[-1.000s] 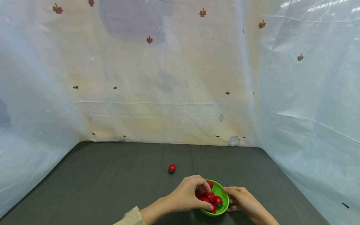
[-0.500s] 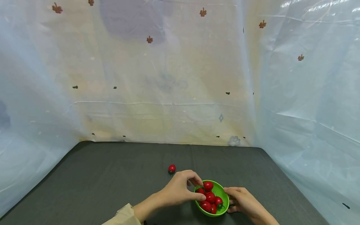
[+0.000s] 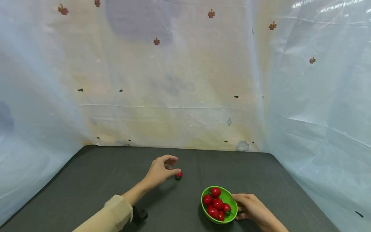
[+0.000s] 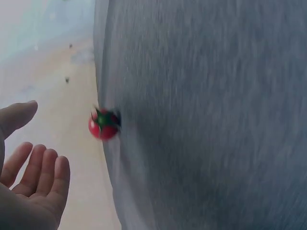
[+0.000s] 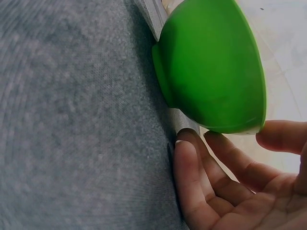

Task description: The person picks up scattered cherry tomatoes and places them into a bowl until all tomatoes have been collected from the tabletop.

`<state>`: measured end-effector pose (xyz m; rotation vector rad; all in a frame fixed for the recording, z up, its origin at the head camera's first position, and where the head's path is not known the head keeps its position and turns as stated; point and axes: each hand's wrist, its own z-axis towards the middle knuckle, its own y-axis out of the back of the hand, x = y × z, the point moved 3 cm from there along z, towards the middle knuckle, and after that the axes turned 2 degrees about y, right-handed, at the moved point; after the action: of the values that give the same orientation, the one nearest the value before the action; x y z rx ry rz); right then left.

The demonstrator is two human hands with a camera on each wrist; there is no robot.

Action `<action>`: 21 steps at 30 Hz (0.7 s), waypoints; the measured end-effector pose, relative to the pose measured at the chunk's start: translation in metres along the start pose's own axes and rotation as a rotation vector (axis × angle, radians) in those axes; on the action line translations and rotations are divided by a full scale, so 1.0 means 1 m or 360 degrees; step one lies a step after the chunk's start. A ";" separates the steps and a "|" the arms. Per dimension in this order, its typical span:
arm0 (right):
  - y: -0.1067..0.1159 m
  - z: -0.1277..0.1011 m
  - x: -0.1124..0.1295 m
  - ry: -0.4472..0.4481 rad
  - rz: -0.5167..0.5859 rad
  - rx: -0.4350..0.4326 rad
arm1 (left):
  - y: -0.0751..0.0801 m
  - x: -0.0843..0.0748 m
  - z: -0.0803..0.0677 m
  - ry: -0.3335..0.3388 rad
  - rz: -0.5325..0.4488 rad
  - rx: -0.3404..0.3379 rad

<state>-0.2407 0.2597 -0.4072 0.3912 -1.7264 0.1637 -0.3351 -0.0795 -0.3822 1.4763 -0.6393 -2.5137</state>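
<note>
A single red cherry tomato [image 3: 178, 175] with a green stem lies on the dark grey table [image 3: 95, 180]. My left hand [image 3: 175, 165] reaches out to it with fingers spread, the thumb tip just beside it. In the left wrist view the tomato [image 4: 104, 125] sits a little apart from my open left hand [image 4: 45, 136]. A green bowl [image 3: 223, 189] holding several red tomatoes [image 3: 215, 203] stands near the front edge. My right hand [image 3: 237, 207] rests loosely cupped against the bowl's right side; the right wrist view shows the right hand [image 5: 225, 146] with relaxed fingers beside the bowl [image 5: 211, 67].
Translucent plastic sheeting [image 3: 174, 96] walls in the table at the back and on both sides. A black wrist strap [image 3: 139, 215] shows by my left sleeve [image 3: 107, 216]. Bare table surface stretches to the left and behind the bowl.
My left hand has left the bowl and moved up and left to the lone tomato, opening as it went. The right hand and the bowl have stayed in place.
</note>
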 end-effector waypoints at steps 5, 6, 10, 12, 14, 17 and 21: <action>0.000 0.000 -0.001 0.0002 -0.0002 0.0004 | 0.004 0.011 0.007 0.0090 0.0043 0.0020; 0.000 0.000 -0.001 0.0003 -0.0002 0.0010 | 0.004 0.012 0.007 0.0091 0.0052 0.0038; 0.000 -0.001 -0.002 0.0004 0.0006 0.0027 | -0.004 0.018 0.013 0.0079 0.0094 0.0117; 0.000 -0.001 -0.002 0.0006 0.0006 0.0024 | -0.008 0.020 0.015 0.0081 0.0112 0.0140; -0.001 -0.001 -0.002 0.0005 0.0010 0.0016 | -0.010 0.021 0.016 0.0097 0.0122 0.0159; -0.001 -0.001 -0.001 0.0002 0.0008 0.0002 | -0.011 0.022 0.016 0.0140 0.0129 0.0182; -0.001 -0.001 -0.001 -0.0009 0.0006 -0.0010 | -0.011 0.023 0.015 0.0194 0.0149 0.0195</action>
<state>-0.2394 0.2592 -0.4080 0.3841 -1.7330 0.1600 -0.3589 -0.0730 -0.3988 1.5863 -0.8342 -2.3316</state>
